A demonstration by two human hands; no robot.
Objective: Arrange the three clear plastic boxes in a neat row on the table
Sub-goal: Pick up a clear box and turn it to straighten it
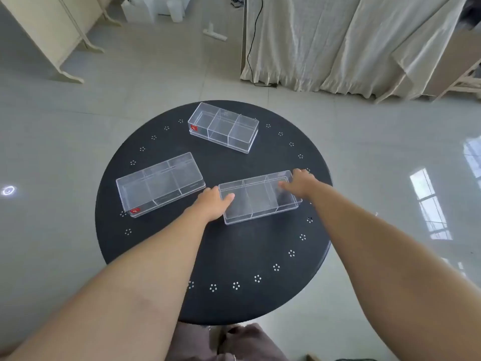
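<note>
Head view: both hands clamped on the near-right box (259, 196), left hand (214, 201) at its left end, right hand (299, 182) at its right end, by the round table (234, 256) right edge. Left box (160, 183) sits by the left edge, far box (223, 127) near the far edge. No row yet; all 3 angled differently. Clear walls make fingertips & dividers hard to read.

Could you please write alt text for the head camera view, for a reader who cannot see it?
A person's left hand and right hand grip the two ends of the nearest box on a round black table. A second clear box lies angled to the left, and a third box lies farther back.
</note>
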